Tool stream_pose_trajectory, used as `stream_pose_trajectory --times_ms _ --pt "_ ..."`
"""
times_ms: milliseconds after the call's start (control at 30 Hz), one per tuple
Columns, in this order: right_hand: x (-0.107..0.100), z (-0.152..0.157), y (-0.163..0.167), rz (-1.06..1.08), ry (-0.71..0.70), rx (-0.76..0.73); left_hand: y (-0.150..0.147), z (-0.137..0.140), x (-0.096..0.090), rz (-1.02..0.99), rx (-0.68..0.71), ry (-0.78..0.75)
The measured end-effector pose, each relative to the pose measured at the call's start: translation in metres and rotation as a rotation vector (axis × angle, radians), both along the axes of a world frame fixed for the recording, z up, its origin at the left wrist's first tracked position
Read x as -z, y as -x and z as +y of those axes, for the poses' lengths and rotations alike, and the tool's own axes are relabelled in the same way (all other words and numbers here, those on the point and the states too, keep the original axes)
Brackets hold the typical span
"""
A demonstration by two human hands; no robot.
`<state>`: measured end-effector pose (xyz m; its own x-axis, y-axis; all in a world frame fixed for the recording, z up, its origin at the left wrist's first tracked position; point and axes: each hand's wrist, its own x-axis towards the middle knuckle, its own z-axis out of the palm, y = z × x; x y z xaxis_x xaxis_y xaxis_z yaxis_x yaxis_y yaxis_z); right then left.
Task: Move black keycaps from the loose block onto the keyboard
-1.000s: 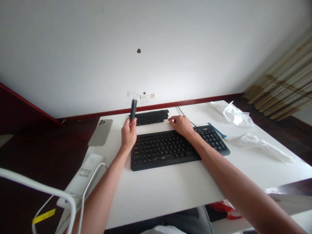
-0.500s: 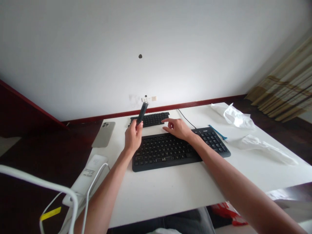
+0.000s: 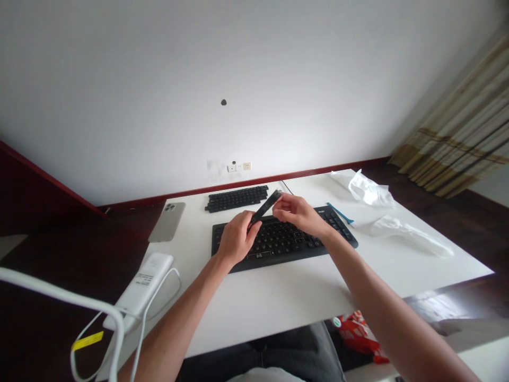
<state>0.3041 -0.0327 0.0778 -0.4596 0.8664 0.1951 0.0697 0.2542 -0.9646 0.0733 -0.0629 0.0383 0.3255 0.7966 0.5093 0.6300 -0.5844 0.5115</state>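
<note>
White wall fills most of our view, and below it sits the smooth white desk (image 3: 278,297), matte and flat, edged by dark red flooring. Our left hand (image 3: 235,241) is closed around the lower end of a slim black bar (image 3: 265,207), a long, narrow, hard-looking strip held at a slant above the large black keyboard (image 3: 283,239). Our right hand (image 3: 297,212) pinches the bar's upper end between fingertips, so both hands hold it in the air over the keys, clear of the desk.

We judge the grip to be light at the top end: a thin, rigid plastic piece held only at its ends could bend or snap if the two hands twist against each other. If the fingertips slip, the bar could drop onto the low-profile keys below and knock them. Our right forearm lies across the keyboard's right side and could press keys.

A smaller black keyboard (image 3: 236,198) lies farther back, its caps small and close-set. A grey phone (image 3: 167,222) with a smooth metal-like back lies face down at the left. A glossy white power strip (image 3: 140,289) and its rubbery white cable (image 3: 79,310) sit at the left edge. Crumpled, thin, translucent plastic bags (image 3: 368,190) and a slender blue tool (image 3: 340,213) lie to the right.
</note>
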Motion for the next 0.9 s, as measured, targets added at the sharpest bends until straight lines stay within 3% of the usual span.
stream_pose_trajectory --times_ms 133,333,400,567,667,800,900 --pt "0.015 -0.040 -0.017 0.090 0.109 -0.003 -0.010 -0.007 0.001 0.082 0.081 -0.006" --pt "0.043 -0.079 -0.006 0.197 0.202 0.152 -0.025 -0.019 0.003 0.170 0.268 -0.013" --pt "0.048 -0.084 -0.010 0.185 0.183 0.251 -0.027 -0.021 0.003 0.147 0.289 -0.006" --pt "0.062 -0.092 -0.044 0.201 0.073 0.689 -0.024 -0.017 0.004 0.055 0.218 0.021" --pt "0.071 -0.098 -0.061 0.172 0.016 0.881 -0.025 -0.019 0.003 -0.019 0.235 0.104" --pt "0.076 -0.103 -0.063 0.129 -0.036 0.980 -0.038 -0.029 -0.002 -0.080 0.281 0.255" --pt "0.076 -0.103 -0.059 0.029 -0.063 0.945 -0.053 -0.033 -0.002 0.006 0.256 0.248"
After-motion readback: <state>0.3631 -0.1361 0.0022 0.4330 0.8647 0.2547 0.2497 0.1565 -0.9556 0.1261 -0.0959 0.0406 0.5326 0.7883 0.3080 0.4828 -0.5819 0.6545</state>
